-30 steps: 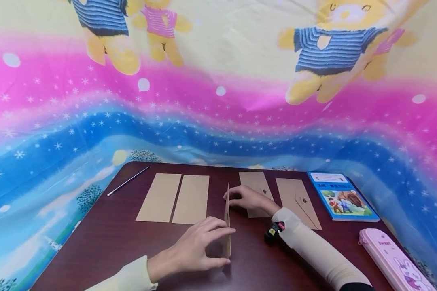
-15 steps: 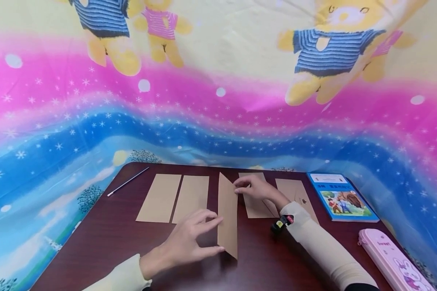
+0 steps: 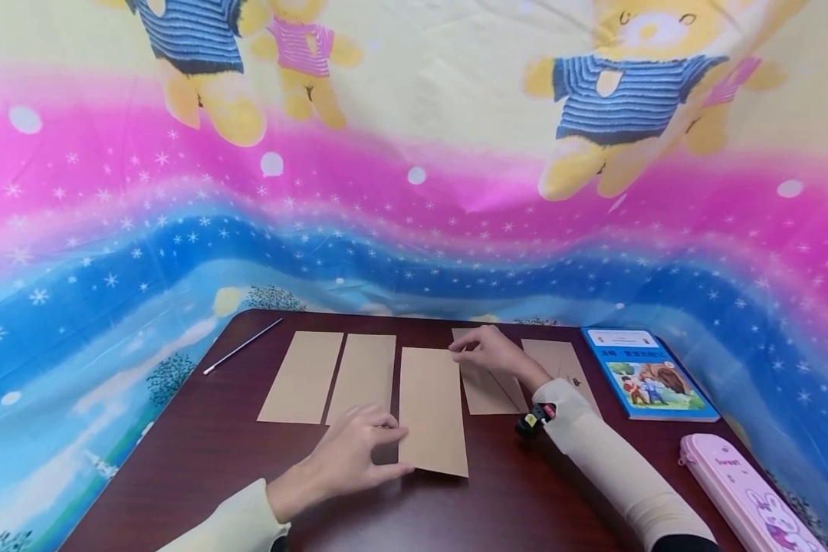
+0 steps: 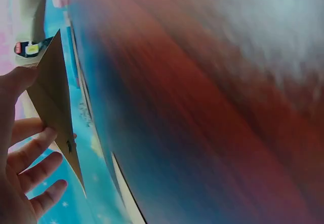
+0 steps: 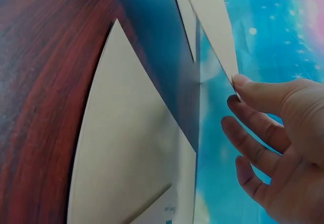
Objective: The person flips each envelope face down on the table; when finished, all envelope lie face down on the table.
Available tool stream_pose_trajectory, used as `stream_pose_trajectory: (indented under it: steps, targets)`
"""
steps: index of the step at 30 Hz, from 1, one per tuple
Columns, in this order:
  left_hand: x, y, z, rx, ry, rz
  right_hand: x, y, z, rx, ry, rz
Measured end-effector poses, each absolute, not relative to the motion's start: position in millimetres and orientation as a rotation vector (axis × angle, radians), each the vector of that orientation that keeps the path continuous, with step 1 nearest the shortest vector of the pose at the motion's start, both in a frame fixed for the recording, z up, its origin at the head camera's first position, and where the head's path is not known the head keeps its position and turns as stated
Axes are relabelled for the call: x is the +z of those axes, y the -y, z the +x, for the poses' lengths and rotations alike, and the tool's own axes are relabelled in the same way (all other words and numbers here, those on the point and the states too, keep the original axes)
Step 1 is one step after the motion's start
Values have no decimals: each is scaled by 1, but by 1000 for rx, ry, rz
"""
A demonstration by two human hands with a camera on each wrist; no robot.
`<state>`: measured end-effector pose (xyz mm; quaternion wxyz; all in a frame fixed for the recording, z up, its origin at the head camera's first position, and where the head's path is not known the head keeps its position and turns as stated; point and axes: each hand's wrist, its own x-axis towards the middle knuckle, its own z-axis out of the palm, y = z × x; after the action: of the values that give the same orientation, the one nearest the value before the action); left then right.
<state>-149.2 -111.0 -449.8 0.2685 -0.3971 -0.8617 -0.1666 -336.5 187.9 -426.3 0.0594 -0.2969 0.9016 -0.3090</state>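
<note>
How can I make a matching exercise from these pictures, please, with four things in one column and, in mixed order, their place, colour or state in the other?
Things:
1. middle envelope
2. thin stick
3. book
4. pencil case

Descriptions:
A. pink
B. near the left edge of the table
C. held by left hand and right hand
D. mostly blue

Pairs: 1-C, 2-B, 3-D, 4-A

A rectangular brown envelope, plain face upward, is held tilted over the table.
</note>
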Motion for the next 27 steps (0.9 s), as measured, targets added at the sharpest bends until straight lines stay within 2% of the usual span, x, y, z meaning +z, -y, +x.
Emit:
stream_pose_trajectory:
  steps: [11, 27]
  targets:
    - [-453, 106, -180, -294, 2541, -1062, -435, -173, -354, -713, -2830, -844]
    - [-444, 106, -208, -98, 2667, -1121, -440, -164, -368, -417, -2884, -1015]
